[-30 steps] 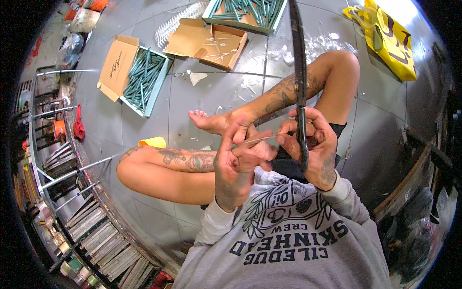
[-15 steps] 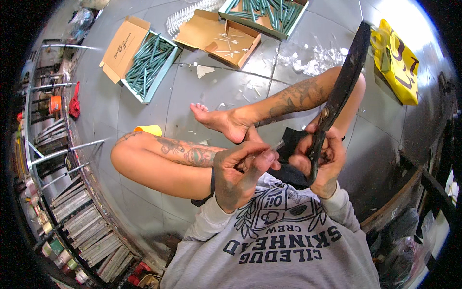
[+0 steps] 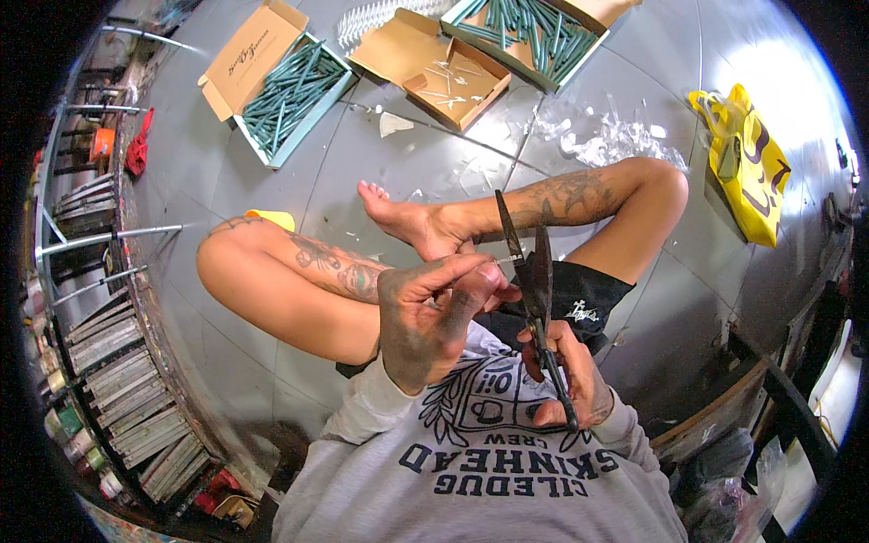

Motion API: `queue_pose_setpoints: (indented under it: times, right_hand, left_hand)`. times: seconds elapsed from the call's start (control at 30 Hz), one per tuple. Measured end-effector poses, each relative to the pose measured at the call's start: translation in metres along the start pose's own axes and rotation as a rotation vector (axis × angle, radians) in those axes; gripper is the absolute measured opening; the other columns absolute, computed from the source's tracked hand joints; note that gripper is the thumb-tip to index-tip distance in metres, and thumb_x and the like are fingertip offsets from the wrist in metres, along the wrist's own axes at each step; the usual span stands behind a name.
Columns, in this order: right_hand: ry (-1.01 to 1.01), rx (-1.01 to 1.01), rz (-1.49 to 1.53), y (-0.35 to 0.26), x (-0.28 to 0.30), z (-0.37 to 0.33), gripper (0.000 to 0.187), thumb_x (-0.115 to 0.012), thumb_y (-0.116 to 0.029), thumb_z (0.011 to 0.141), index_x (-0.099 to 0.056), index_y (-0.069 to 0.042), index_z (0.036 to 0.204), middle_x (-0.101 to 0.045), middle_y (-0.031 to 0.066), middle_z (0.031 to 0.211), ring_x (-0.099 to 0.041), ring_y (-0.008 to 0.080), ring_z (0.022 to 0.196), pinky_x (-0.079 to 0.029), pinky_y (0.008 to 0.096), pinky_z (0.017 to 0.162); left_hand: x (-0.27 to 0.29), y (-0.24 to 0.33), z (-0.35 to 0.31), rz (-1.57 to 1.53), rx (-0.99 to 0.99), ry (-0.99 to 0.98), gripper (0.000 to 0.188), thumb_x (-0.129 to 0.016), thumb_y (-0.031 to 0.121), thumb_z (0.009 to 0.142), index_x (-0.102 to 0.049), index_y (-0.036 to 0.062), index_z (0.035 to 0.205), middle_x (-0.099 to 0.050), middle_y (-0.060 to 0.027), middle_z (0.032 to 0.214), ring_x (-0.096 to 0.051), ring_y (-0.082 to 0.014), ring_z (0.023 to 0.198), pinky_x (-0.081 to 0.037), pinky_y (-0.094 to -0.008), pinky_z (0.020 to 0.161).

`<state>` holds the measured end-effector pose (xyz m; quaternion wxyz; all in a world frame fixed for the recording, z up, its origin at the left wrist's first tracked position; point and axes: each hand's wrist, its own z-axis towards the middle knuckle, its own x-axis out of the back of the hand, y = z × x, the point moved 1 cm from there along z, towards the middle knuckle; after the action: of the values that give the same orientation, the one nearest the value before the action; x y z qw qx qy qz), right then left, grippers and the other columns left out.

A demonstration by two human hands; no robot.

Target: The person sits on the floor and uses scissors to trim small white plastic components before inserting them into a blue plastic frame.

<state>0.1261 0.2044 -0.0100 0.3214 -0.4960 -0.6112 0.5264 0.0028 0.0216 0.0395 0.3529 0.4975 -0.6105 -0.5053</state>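
Note:
I sit cross-legged on a grey floor (image 3: 272, 362). My left hand (image 3: 430, 312) is raised in front of my chest and pinches a thin clear rod (image 3: 509, 260) that points to the right. My right hand (image 3: 566, 376) grips the handles of long black shears (image 3: 534, 271). Their two blades point up and away from me and stand slightly apart, with the rod's tip lying between them. My bare foot (image 3: 407, 217) rests just beyond the hands.
An open box of green rods (image 3: 290, 95) lies at the far left and another (image 3: 534, 27) at the top. Between them is a cardboard box (image 3: 434, 59) with clear bits. Clear scraps (image 3: 606, 136) litter the floor. A yellow bag (image 3: 747, 158) lies right; metal racks (image 3: 90, 299) stand left.
The shears have come down from pointing high overhead, and their blades now straddle the rod. My left hand has shifted left and holds the rod out toward the blades.

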Motion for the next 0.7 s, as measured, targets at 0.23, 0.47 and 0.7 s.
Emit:
queue_pose_setpoints:
  times: [0.23,0.47,0.7]
  right_hand:
    - [-0.011,-0.127,-0.059,-0.002,0.007,-0.004,0.097,-0.090,-0.048,0.066,-0.041,0.005,0.131,-0.068,0.0130,0.095,-0.064,0.0173,0.090,-0.047,0.0303,0.082]
    - [0.048,-0.085,-0.015,0.000,0.003,-0.006,0.091,-0.091,-0.046,0.064,-0.047,0.001,0.129,-0.068,0.0103,0.093,-0.064,0.0146,0.088,-0.048,0.0301,0.080]
    - [0.034,-0.128,-0.021,0.002,0.004,-0.010,0.089,-0.091,-0.042,0.066,-0.047,0.001,0.129,-0.068,0.0092,0.095,-0.063,0.0138,0.090,-0.049,0.0311,0.082]
  left_hand:
    - [0.009,-0.002,-0.003,-0.026,-0.020,-0.050,0.027,-0.063,0.014,0.095,-0.068,-0.0122,0.100,-0.070,-0.0132,0.081,-0.069,-0.0170,0.079,-0.056,-0.0266,0.071]
    - [0.009,-0.004,-0.002,0.011,-0.051,-0.062,0.025,-0.063,0.013,0.094,-0.069,-0.0115,0.099,-0.073,-0.0136,0.081,-0.069,-0.0136,0.074,-0.054,-0.0228,0.064]
    - [0.010,-0.015,-0.002,0.005,-0.073,-0.045,0.025,-0.063,0.015,0.095,-0.070,-0.0088,0.097,-0.073,-0.0102,0.075,-0.064,-0.0069,0.065,-0.048,-0.0184,0.055]
